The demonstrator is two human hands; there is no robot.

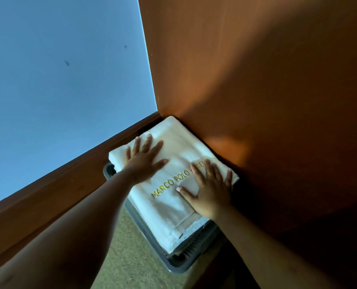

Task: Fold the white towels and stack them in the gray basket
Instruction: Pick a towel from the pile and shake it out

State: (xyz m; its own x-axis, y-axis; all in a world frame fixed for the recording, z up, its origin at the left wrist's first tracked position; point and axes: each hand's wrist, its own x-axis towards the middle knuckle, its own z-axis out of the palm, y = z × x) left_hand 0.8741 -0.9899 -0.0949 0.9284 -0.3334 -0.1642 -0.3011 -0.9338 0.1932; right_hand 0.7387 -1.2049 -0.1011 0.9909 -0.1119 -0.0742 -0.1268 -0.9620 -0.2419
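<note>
A folded white towel (179, 147) with gold embroidered lettering lies on top of the gray basket (179, 265), which stands on the floor in a corner. More folded white layers show under it at the near edge. My left hand (144, 158) presses flat on the towel's far left part, fingers spread. Flat on the right side lies my right hand (208, 187), covering the end of the lettering. Only the basket's rim and slatted wall at the near and left sides are visible.
A brown wooden panel (267, 80) rises right behind the basket on the right. A pale blue wall (65, 80) with a wooden baseboard (48, 192) runs along the left. Greenish carpet (127, 257) covers the floor in front.
</note>
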